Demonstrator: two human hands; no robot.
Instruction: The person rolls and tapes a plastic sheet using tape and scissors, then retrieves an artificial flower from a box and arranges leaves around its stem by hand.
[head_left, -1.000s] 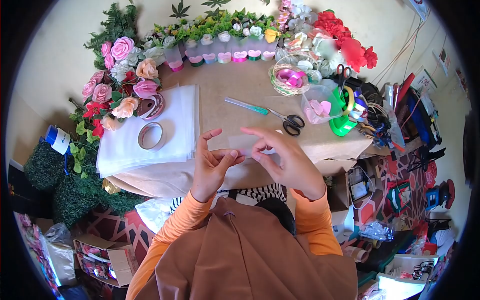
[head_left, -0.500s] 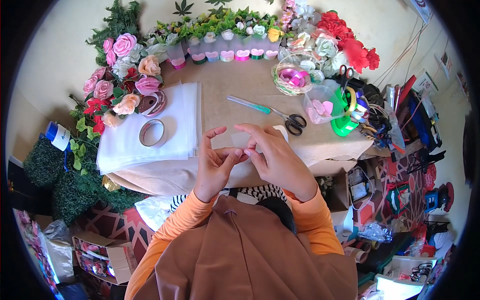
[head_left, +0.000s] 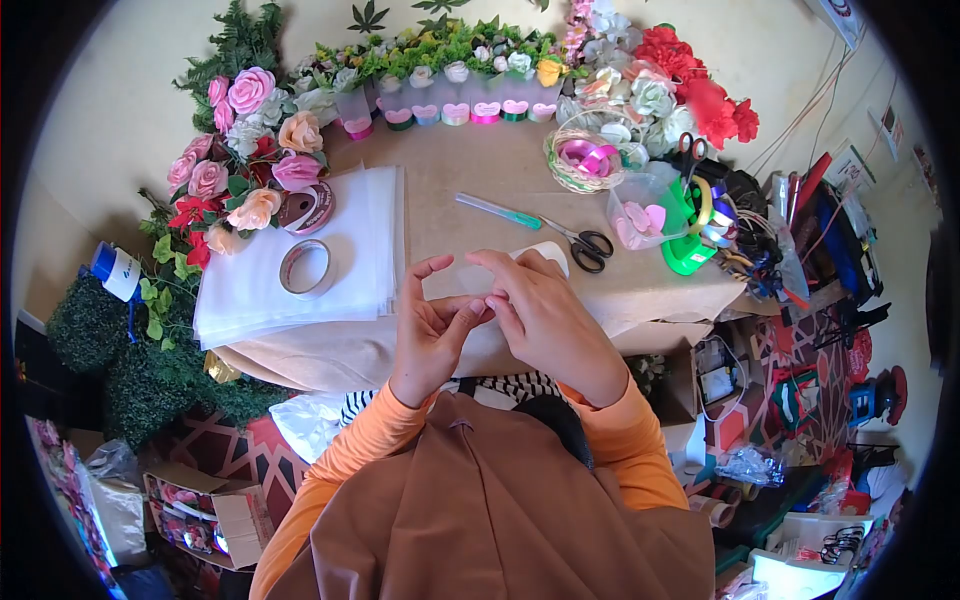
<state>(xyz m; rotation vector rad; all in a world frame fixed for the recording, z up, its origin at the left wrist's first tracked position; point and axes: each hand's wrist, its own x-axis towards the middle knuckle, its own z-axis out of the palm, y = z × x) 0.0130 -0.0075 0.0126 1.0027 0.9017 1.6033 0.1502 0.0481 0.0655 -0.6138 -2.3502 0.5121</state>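
My left hand (head_left: pixel 432 330) and my right hand (head_left: pixel 545 322) meet above the table's front edge, thumbs and fingertips pinched together. A small see-through piece (head_left: pixel 470 283), perhaps clear plastic or tape, shows faintly between them; its exact edges are hard to make out. Both index fingers are raised and bent. Just behind my right hand, a white rounded object (head_left: pixel 552 257) is partly hidden. Beyond lie scissors with black handles (head_left: pixel 590 250) and a cutter knife with a teal handle (head_left: pixel 512 214). Left of my hands, a roll of tape (head_left: pixel 306 268) rests on a stack of translucent white sheets (head_left: pixel 350 230).
Small flower arrangements in wrappers (head_left: pixel 455 95) line the back of the table. Artificial roses (head_left: pixel 250 90) stand at left, red flowers (head_left: pixel 690 70) at right. A ribbon basket (head_left: pixel 585 160), a clear tub of pink pieces (head_left: pixel 640 215) and a green tape dispenser (head_left: pixel 690 252) sit at right.
My right hand has shifted slightly down and left, exposing more of the white object behind it. My left hand stays nearly still, and the fingertips remain pinched together.
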